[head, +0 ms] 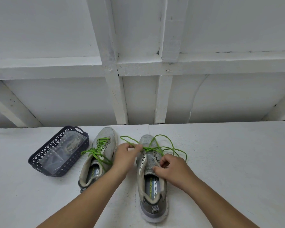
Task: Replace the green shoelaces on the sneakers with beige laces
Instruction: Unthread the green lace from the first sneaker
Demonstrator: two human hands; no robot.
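Note:
Two grey sneakers stand side by side on the white table, toes pointing away from me. The left sneaker (95, 155) is still laced with a green lace (99, 148), its ends loose. On the right sneaker (150, 181) the green lace (169, 148) is mostly pulled out and lies in loose loops around the toe. My left hand (126, 157) pinches that lace above the upper eyelets. My right hand (173, 170) grips the right edge of the sneaker's eyelet flap. Beige laces (71, 145) lie in clear plastic bags inside the basket.
A dark blue perforated plastic basket (39, 159) sits left of the sneakers. The white table (229, 162) runs back to a white painted wall with wooden framing (115, 89).

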